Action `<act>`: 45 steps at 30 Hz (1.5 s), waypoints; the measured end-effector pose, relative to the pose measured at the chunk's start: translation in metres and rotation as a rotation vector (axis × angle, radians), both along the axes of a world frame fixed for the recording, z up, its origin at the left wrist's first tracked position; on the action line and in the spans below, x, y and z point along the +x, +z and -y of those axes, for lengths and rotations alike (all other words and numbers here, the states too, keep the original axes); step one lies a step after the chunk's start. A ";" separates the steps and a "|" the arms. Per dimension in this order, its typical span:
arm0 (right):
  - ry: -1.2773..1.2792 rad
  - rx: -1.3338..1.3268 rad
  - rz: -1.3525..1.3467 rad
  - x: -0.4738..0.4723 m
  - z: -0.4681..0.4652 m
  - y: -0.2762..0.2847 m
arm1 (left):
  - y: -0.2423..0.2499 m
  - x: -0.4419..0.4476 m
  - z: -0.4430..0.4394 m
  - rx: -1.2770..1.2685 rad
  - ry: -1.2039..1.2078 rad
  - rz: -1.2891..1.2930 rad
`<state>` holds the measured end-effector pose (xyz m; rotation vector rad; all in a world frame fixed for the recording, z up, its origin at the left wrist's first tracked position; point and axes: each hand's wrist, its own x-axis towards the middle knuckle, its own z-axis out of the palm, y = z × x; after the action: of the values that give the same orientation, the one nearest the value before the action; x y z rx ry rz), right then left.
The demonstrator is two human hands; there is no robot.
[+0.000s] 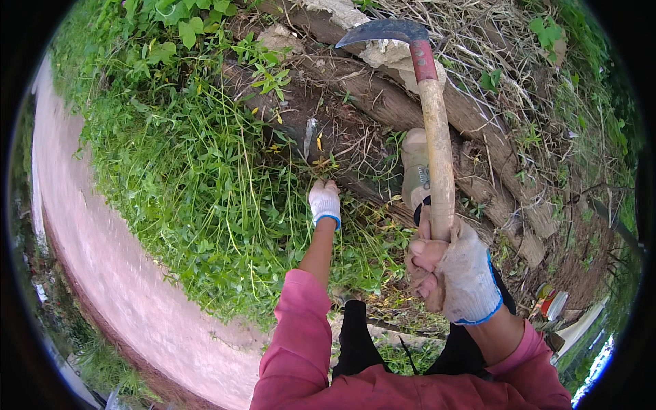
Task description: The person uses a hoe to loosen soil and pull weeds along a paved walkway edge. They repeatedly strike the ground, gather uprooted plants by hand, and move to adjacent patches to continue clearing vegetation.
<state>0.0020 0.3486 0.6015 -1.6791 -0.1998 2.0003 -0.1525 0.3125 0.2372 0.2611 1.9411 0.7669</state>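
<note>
A sickle (437, 133) with a curved dark blade, a red metal collar and a wooden handle is gripped near the handle's end by my right hand (451, 269). The blade is raised and its tip points left. My left hand (324, 200), in a white knit glove with a blue cuff, reaches down to the edge of dense green weeds (215, 195). Its fingertips are among stems beside bare, dark ground; whether they grip any stem cannot be made out. The right hand wears a similar, soiled glove with bare fingertips.
Weathered logs (379, 102) run diagonally past my shoe (416, 164), with dry stalks (492, 61) heaped beyond them. A pale paved path (128, 287) curves along the left. At the lower right lies a round container (553, 305) with a light lid or base.
</note>
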 end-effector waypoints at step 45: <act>-0.014 -0.062 -0.003 0.003 -0.027 0.011 | 0.012 0.008 -0.031 -0.013 -0.521 -0.257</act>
<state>0.0048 0.3756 0.6128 -1.7107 -0.1253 2.0183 -0.1442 0.3434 0.2493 0.8537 1.9850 0.3870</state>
